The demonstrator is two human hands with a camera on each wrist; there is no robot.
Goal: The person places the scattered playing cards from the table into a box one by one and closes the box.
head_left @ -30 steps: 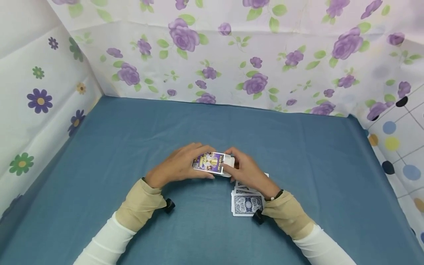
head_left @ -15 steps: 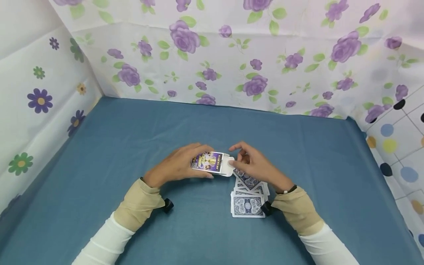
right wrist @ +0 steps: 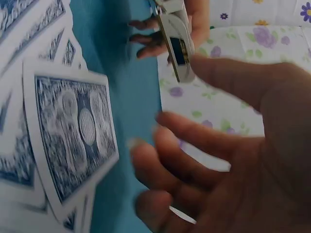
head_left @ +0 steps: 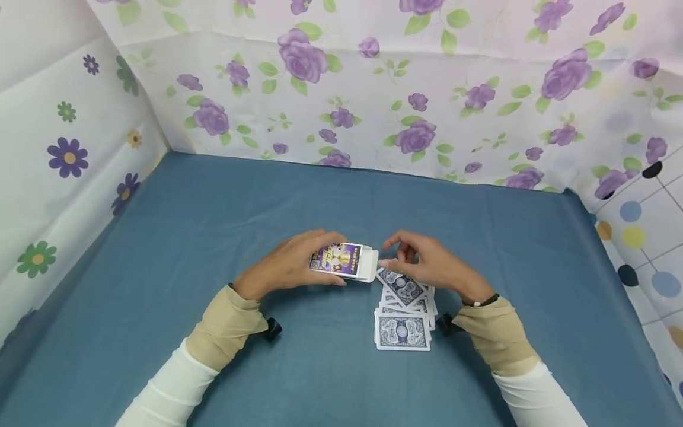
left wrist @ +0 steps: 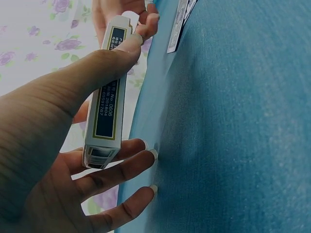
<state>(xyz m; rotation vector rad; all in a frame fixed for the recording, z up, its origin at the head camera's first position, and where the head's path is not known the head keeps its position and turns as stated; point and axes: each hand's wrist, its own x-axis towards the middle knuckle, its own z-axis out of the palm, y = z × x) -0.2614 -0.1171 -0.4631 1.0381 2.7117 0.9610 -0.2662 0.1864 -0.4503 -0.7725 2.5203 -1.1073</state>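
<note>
My left hand (head_left: pixel 290 264) grips a purple-and-white playing card box (head_left: pixel 338 259) above the cloth, thumb on one narrow side and fingers on the other. The left wrist view shows dark printed lettering on that narrow side. At the box's right end a white flap (head_left: pixel 369 264) stands out. My right hand (head_left: pixel 434 264) is just right of the flap, its fingers loosely bent with nothing between them, the thumb tip close to the flap. Beneath and in front of the right hand lie several blue-backed playing cards (head_left: pixel 402 333), face down, overlapping in an uneven spread.
A blue cloth (head_left: pixel 224 201) covers the table. Floral sheeting (head_left: pixel 368 89) rises along the back, and a white sheet with flowers (head_left: pixel 58 196) stands on the left. Dotted white sheeting (head_left: pixel 645 261) borders the right edge.
My right hand has let go of the box's flap end and drawn back to the right, uncovering more cards. The left hand keeps its hold on the box, nearly unmoved.
</note>
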